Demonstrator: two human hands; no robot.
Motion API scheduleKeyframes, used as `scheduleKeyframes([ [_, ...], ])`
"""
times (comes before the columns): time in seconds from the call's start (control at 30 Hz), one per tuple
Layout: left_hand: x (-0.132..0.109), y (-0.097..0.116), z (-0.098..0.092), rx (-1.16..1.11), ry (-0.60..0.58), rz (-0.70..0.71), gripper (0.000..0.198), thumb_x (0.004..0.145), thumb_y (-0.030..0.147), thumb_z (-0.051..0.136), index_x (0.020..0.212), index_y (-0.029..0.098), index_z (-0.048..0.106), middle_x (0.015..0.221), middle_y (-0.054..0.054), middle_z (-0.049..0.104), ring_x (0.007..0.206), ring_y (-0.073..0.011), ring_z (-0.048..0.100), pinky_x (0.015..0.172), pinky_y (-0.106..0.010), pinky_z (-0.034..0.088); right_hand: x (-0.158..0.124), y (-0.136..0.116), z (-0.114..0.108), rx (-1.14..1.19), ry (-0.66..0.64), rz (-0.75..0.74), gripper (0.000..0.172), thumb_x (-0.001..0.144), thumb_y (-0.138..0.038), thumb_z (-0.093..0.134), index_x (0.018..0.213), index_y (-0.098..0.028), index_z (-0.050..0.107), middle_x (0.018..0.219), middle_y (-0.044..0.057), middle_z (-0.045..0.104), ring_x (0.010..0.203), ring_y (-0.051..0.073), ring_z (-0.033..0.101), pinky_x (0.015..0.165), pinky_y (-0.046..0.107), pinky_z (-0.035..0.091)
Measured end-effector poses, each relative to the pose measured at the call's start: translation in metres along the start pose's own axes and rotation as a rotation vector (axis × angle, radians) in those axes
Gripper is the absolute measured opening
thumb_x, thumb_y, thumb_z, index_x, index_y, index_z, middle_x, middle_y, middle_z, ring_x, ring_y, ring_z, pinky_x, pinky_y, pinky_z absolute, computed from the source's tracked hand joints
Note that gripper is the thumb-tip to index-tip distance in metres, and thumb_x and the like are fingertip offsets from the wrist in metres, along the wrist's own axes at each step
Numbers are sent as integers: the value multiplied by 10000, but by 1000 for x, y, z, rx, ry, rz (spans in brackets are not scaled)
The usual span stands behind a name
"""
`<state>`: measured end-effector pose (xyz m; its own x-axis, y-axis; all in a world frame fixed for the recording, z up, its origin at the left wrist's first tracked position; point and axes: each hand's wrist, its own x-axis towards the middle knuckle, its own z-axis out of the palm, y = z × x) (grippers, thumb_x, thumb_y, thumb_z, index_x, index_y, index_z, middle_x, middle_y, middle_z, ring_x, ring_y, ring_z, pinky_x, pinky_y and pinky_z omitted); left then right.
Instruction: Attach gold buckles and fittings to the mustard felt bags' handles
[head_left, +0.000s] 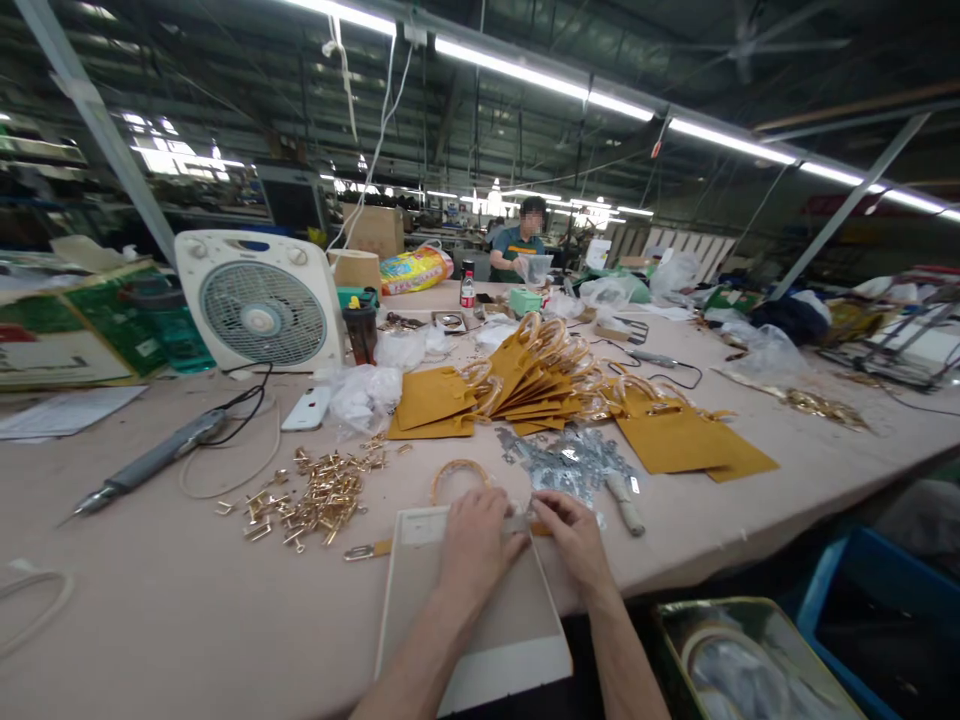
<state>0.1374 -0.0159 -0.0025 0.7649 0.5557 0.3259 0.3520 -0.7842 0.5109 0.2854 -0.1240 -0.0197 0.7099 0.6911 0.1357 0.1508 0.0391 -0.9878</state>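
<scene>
Left hand (478, 540) covers the pale panel's (517, 625) far edge, its grip I cannot tell; right hand (566, 530), nearer the far-right corner, pinches a small piece (533, 501). The panel, at the bench (247, 630) edge, seems lengthwise toward the person.

No readable text; print on yellow bag (415, 268), red label (467, 300) on bottle (468, 288) too small.

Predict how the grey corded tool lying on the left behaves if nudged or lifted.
The grey corded tool would probably roll if nudged, given its slim, rounded body, though the black cord at its rear may check that. The body looks rigid, so it should lift without bending. The thin, looped cord will likely flex and trail.
</scene>
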Motion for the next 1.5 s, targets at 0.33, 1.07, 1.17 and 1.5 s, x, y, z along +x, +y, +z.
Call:
scheduleKeyframes([
  [0.33, 1, -1, 1, -18, -10, -47, 332, 927, 505, 696, 1110, 237, 620, 1153, -60, 686, 1149, -302, 572, 965, -460, 432, -8, 5, 11, -185, -151, -89, 256, 886, -440, 710, 994, -230, 809, 1033, 83, 792, 1012, 285, 710, 913, 394, 551],
  [1.07, 5, 6, 0, 36, -31, -33, 280, 888, 262, 684, 1161, 241, 628, 1240, -64, 696, 1212, -294, 575, 1019, -442, 417, -8, -2, 22, -347, -25, -226, 98, 870, -232, 674, 915, -239, 762, 959, 44, 694, 923, 216, 661, 793, 304, 528],
  [1.17, 8, 4, 4, 51, -36, -18, 294, 913, 335, 685, 1187, 245, 628, 1282, -72, 691, 1237, -301, 574, 1037, -454, 410, -8, -5, 15, -234, 55, -230, 183, 903, -308, 674, 1051, -235, 754, 1036, 51, 703, 927, 206, 661, 830, 307, 533],
  [1.5, 8, 7, 3, 69, -54, -30, 378, 880, 400, 752, 1209, 243, 654, 1320, -55, 689, 1263, -307, 564, 1073, -480, 406, -5, 16, -79, -220, 511, -102, 467, 946, -591, 568, 1086, -175, 730, 917, 79, 729, 819, 231, 654, 785, 350, 548],
])
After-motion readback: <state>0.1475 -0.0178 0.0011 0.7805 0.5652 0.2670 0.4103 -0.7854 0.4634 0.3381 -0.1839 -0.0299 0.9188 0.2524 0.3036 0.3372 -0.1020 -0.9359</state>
